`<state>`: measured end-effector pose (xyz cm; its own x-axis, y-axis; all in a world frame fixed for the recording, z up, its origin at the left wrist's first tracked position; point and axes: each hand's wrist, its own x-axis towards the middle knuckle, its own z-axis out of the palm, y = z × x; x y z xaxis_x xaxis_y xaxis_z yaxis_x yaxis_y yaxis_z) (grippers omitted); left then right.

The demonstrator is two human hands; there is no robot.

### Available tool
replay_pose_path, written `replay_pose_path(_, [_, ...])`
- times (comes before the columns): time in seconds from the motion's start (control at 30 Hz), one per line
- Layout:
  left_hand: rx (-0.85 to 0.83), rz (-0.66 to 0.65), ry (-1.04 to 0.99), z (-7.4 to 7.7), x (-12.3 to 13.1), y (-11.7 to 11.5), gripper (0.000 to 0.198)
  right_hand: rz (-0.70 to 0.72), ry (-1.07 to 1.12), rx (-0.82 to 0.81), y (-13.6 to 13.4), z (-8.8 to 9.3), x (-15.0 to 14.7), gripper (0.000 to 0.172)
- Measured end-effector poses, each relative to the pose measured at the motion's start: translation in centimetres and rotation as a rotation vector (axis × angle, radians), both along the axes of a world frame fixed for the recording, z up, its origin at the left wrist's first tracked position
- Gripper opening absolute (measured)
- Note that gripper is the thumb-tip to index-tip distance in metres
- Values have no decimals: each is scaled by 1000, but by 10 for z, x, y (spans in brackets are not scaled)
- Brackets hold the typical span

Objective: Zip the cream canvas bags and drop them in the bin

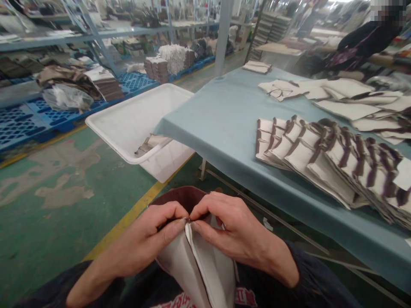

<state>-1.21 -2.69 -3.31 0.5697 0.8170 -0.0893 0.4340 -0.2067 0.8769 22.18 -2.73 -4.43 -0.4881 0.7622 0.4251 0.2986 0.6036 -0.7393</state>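
A cream fabric piece [213, 267] with a dark reddish-brown part at its far end hangs in front of my body. My left hand [157, 229] pinches its upper edge between thumb and forefinger. Right beside it, my right hand [224, 220] pinches the same edge, so the fingertips of both hands nearly touch. A seam or fold runs down from the pinched spot toward my lap. The fingers hide what exactly lies between their tips.
To the right is a blue-covered table [205, 115] with overlapping cream and brown fabric pieces [308, 145] and scissors [280, 92]. Ahead stands a white bin [128, 119] with some fabric inside. Blue pallets [131, 81] hold stacks behind it. A person's dark sleeve [366, 36] shows at upper right.
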Motion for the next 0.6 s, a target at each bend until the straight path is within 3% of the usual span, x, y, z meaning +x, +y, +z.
replay_pose_path(0.13, [92,22,124,9,1,-5,29,26,-37,81,4,-4,1,9])
replay_pose_path(0.27, [102,62,125,15,4,-9,30,19,-80,113,4,-6,2,10])
replay_pose_path(0.6, [27,174,-25,3,10,-12,29,34,-125,86,1,2,5,17])
